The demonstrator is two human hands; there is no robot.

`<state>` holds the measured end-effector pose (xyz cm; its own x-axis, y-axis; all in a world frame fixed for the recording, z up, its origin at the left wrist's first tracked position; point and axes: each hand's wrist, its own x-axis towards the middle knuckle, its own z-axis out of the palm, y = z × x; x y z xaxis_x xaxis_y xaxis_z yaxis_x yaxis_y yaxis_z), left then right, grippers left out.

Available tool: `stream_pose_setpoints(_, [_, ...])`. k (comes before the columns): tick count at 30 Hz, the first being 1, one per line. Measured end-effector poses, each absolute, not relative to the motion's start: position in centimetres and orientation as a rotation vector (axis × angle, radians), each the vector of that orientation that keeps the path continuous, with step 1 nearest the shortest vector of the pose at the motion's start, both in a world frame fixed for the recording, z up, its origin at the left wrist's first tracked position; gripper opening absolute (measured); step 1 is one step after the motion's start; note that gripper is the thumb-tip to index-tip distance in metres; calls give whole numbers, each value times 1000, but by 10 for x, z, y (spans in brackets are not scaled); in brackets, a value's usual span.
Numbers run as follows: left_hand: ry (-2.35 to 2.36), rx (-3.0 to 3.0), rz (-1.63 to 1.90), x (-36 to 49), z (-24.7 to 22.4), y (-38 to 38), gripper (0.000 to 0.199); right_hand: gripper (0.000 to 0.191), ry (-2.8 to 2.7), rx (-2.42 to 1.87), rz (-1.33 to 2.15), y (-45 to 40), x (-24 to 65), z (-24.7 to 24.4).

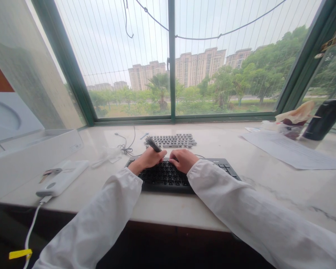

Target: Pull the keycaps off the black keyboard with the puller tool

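Green is worn by the frame of a wide window (172,82), through which pale buildings (200,67) and trees (268,78) are seen. Below it, a white countertop (221,134) with grey veining is spread, and at its left end an open white box (39,160) is placed. Near the front edge, in the middle, a black keyboard (162,178) is laid flat, its central area filled with small square sockets; it is partly covered by both hands and by the cuffs of white sleeves (100,213). Printed paper (294,151) is spread to the right, with a dark bottle (324,117) stood beyond it. Just behind the keyboard, a block of small key-like pieces (173,141) is set out in rows. At left, a white slab-shaped device (65,175) is joined to a white cable (30,228). By the left hand (148,158), a dark handle (153,145) is gripped upright at a tilt over the keyboard. The right hand (184,160) is rested beside it with fingers curled down; whether anything is pinched there cannot be told. A small metal key (45,176) is left lying on the device.
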<state>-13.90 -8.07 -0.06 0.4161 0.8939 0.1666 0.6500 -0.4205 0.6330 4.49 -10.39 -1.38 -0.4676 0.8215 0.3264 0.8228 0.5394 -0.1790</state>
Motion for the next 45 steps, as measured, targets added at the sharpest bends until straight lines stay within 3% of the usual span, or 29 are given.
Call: stream_pose_setpoints(45, [1259,2245,701,-139,3,-82,30,19,-2372,-1435,-29,-107,42,-11])
